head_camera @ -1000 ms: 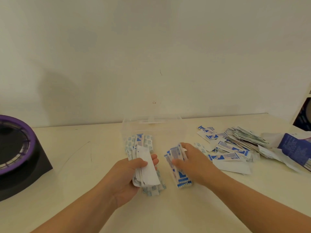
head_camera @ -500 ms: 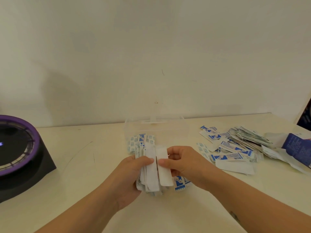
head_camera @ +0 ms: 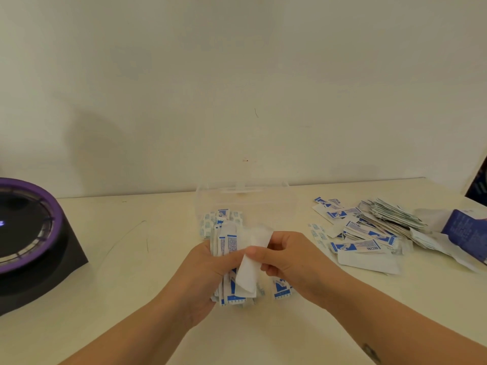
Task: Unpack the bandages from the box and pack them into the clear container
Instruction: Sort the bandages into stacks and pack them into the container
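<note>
Head view shows the bandages in three places: a stack (head_camera: pixel 228 262) in the hands, a batch (head_camera: pixel 221 219) inside the container (head_camera: pixel 245 196), and a loose pile (head_camera: pixel 369 233) on the table (head_camera: pixel 131 272) to the right. The left hand (head_camera: pixel 200 272) has its fingers curled round the stack, which stands roughly on end with blue-printed wrappers showing at top and bottom. The right hand (head_camera: pixel 290 262) pinches a plain white strip (head_camera: pixel 246 277) between thumb and fingers against the front of that stack. My reading is that the step in hand is gathering and squaring up a handful before it goes in; the task looks partly done, as much of the pile is not yet packed. The next move seems to call for laying the strip flush with the others, keeping the stack tight so the slick wrappers do not fan out, then carrying it forward over the near wall of the container. One or two bandages (head_camera: pixel 282 288) lie on the table just under the right hand and would need picking up too. The container sits just beyond the hands, open at the top; its batch stands against the left of the near wall, and the right part looks unfilled, though the clear plastic makes that hard to judge. The box (head_camera: pixel 461 227), dark blue, lies at the right edge beside the pile, cut by the frame; whether anything is left in it I cannot tell. A black device (head_camera: pixel 31 233) with a purple rim stands well apart at the left.
</note>
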